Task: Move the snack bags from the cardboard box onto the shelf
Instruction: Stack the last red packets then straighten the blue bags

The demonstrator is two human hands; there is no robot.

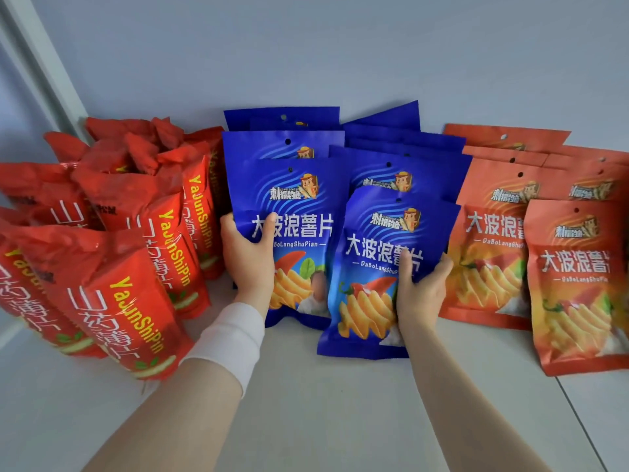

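1. Front blue bag is pinched on the shelf by the right hand.
2. Rear bag is gripped by left hand, fingers curled.
3. Leaning rows could probably get toppled by a careless release.

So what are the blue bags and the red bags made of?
The blue bags look like matte plastic film: smooth, creased, little glare. The red bags look like glossier, crinkly plastic film, with bright highlights on their wrinkled tops. What lies under the printing cannot be told.
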